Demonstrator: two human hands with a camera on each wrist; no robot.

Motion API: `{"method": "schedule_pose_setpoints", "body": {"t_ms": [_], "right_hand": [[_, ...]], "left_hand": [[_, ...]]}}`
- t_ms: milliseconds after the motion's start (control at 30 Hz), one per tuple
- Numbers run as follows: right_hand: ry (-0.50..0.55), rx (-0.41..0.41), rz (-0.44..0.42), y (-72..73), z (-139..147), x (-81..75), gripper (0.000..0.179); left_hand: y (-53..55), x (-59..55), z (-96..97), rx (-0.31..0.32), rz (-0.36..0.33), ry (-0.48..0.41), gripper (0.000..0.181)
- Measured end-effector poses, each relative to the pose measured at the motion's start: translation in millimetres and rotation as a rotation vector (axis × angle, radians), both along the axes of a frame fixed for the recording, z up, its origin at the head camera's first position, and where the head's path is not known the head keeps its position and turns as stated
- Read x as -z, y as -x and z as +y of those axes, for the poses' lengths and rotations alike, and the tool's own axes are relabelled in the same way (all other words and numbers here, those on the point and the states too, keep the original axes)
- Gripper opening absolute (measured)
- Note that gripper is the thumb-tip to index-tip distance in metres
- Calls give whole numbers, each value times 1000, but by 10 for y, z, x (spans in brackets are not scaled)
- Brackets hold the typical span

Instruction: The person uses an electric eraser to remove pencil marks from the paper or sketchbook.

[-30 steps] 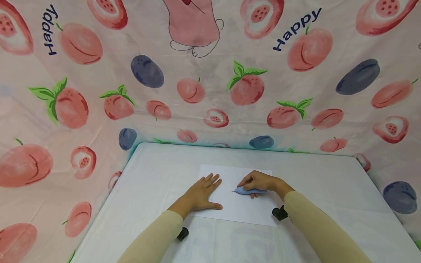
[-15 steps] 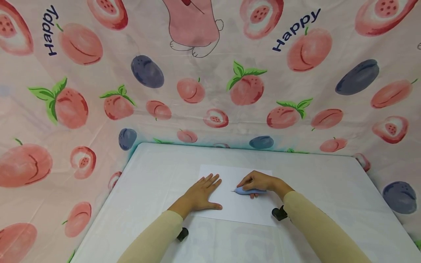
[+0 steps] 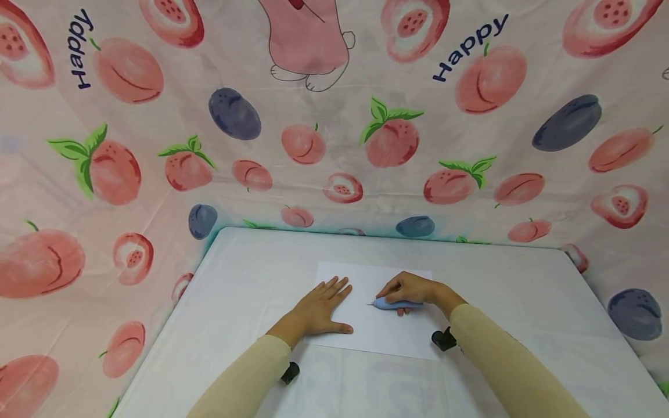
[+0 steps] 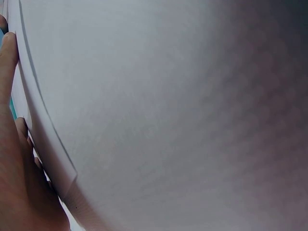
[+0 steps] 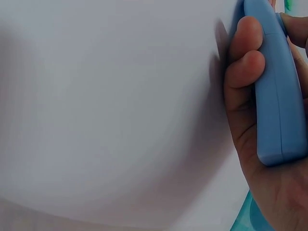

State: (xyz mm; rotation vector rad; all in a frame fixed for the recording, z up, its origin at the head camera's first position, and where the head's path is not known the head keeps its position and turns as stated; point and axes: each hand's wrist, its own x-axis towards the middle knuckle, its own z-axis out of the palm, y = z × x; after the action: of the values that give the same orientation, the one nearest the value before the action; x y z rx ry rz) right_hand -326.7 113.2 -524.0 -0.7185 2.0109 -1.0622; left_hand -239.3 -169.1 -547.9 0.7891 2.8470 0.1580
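In the head view a white sheet of paper [image 3: 381, 339] lies on the white-covered table. My left hand [image 3: 319, 310] rests on the paper's left part, its fingers spread and the thumb pointing right. To the right, my right hand [image 3: 415, 285] holds a blue utility knife [image 3: 394, 303] over the sheet, its thin tip pointing left. Whether the tip touches the paper I cannot tell. The right wrist view shows the fingers curled round the blue knife body [image 5: 279, 106], with the thumb at a small slider on its side. Only the edge of the left hand [image 4: 24, 192] appears in the left wrist view.
A white cloth covers the table [image 3: 251, 273] around the sheet. Behind it and at the sides hangs a pink curtain [image 3: 324, 110] printed with fruit. Black wrist cameras [image 3: 444, 338] sit below the sleeve cuffs, close to the paper's lower edge.
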Motion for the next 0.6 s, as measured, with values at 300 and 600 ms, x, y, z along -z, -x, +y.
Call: {"method": "schedule_pose_setpoints", "body": {"t_ms": [300,600], "right_hand": [[-4,-1,-4,9,1,15,24],[-2,-4,5,1,-8,-3,24]], "left_hand": [[-4,2,1,-2,-4,2,100],[-12,-22,8,-4,-5,10,100]]}}
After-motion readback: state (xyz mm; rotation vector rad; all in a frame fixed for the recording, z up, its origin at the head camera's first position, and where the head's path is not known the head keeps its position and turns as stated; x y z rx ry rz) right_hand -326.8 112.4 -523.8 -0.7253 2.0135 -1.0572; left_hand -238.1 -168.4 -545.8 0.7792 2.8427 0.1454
